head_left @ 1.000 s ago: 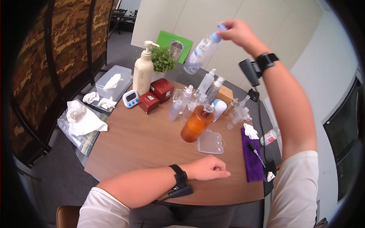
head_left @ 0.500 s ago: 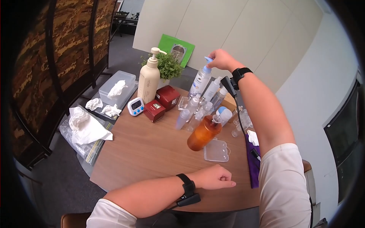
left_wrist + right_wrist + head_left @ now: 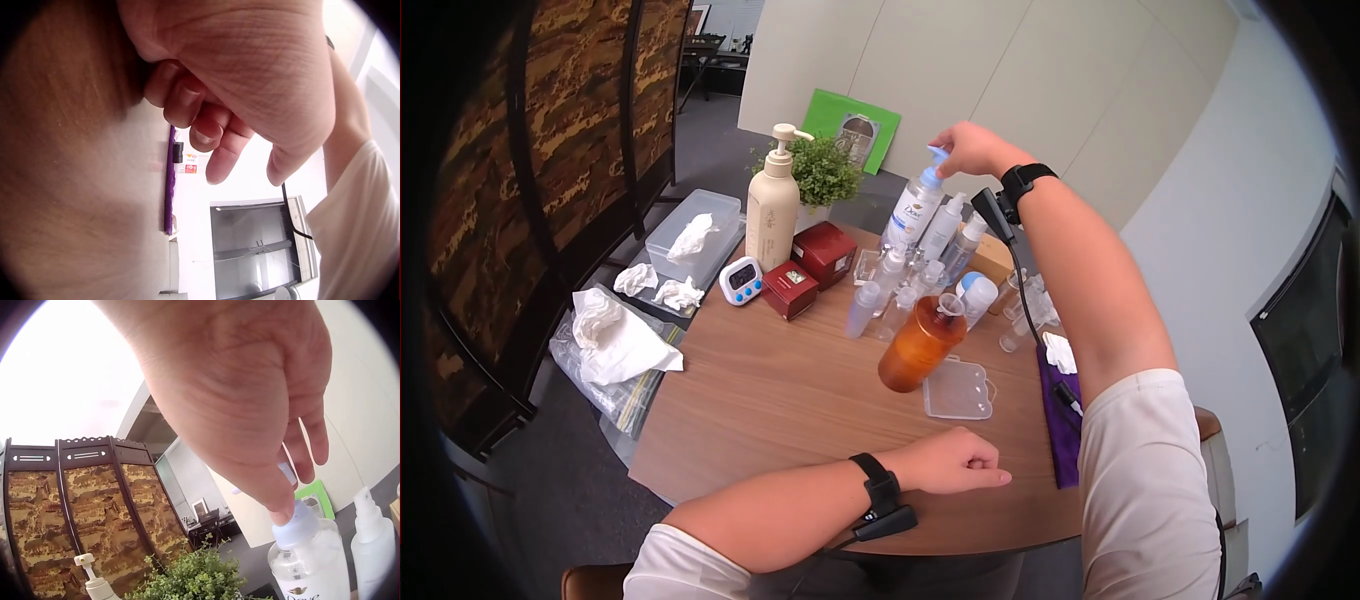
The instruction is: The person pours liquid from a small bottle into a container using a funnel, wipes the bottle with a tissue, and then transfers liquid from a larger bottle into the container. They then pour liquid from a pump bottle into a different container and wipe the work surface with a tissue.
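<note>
At the back of the table, my right hand (image 3: 978, 150) pinches the light blue pump head of a clear Dove pump bottle (image 3: 908, 215). The bottle stands upright among the other bottles; in the right wrist view, my thumb presses the blue collar (image 3: 297, 528). Right beside it is a white spray bottle (image 3: 941, 228). My left hand (image 3: 952, 462) rests on the table near the front edge, fingers loosely curled and holding nothing. Beyond it are a clear plastic case (image 3: 958, 392) and an amber bottle (image 3: 920, 348) without a cap.
Several small clear bottles (image 3: 863, 310) crowd the middle. Left of them are red boxes (image 3: 790, 290), a timer (image 3: 742, 281), a beige pump bottle (image 3: 773, 215) and a plant (image 3: 825, 170). A purple cloth (image 3: 1062, 440) lies right; crumpled tissues (image 3: 692, 240) and a plastic tub (image 3: 665, 225) sit left.
My right hand has lowered the Dove bottle from the air to the back of the table and still holds its pump head. The left hand has stayed on the table.
</note>
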Demonstrator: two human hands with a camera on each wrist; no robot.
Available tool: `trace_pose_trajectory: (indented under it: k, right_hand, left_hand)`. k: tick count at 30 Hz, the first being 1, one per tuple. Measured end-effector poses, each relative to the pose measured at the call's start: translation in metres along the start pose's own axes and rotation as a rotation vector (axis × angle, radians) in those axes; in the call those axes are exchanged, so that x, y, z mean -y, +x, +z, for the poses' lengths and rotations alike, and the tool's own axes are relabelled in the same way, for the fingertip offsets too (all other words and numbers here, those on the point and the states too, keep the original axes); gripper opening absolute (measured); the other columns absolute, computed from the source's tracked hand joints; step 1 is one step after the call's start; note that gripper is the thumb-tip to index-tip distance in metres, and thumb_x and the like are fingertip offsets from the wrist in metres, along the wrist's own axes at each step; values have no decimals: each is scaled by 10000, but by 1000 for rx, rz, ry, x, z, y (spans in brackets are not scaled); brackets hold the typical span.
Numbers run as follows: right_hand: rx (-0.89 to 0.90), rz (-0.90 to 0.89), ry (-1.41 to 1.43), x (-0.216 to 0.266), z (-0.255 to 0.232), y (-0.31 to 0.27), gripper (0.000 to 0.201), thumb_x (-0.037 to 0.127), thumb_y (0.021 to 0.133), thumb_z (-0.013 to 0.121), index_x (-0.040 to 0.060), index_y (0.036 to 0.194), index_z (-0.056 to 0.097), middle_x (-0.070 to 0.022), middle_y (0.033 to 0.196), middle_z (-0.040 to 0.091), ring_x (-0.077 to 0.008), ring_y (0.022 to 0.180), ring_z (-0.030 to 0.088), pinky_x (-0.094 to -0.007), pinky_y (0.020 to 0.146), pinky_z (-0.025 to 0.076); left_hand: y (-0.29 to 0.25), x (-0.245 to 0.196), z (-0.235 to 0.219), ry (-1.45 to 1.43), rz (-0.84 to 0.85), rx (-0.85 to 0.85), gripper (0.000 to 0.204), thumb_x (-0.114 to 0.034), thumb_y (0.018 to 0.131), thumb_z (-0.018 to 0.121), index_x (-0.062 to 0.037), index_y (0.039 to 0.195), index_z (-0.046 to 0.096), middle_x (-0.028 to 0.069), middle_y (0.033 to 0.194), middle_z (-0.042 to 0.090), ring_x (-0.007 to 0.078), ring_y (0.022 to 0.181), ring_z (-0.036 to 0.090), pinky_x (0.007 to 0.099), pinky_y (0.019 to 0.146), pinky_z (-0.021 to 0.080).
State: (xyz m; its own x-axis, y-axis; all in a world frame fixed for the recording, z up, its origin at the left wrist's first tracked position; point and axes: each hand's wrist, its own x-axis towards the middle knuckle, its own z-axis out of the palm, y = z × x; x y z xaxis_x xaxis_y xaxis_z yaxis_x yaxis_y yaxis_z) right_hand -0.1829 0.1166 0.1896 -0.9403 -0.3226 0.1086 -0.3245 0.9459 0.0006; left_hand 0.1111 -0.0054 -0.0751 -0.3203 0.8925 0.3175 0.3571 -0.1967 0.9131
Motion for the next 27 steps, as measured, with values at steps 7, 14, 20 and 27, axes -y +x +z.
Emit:
trace_pose_trajectory:
  k: [7,14,20,27]
  right_hand:
    - [16,44,17,4,-2,1,557,263,852,854,60,1353,720,-165,1233,759,-300,1128,715,-406,998,555]
    - [21,51,-11,2,-4,7,419,306,879,836,44,1202,789,-134,1013,782,-243,925,732,-391,826,584]
    - [68,92,-61,5,-7,7,395,297,887,827,31,1177,797,-110,947,779,-208,856,724,-373,786,580]
    - [72,67,22,-3,-4,5,564,313,840,864,8,1297,735,-125,1046,782,-202,867,722,-344,805,589]
  left_hand:
    - [0,-1,-1,-2,-3,1,477,-422,1024,703,-31,754,653,53,593,566,168,552,485,355,556,405]
    - [-1,-3,-1,1,19,-13,439,-382,1033,702,-28,776,668,36,582,543,142,547,461,339,546,386]
    - [-1,-4,-1,8,25,-19,446,-385,1034,701,-27,771,662,42,578,534,146,543,455,342,545,383]
    - [-1,-3,-1,6,-9,-8,457,-410,1031,699,-32,776,673,49,588,557,153,552,481,347,557,404]
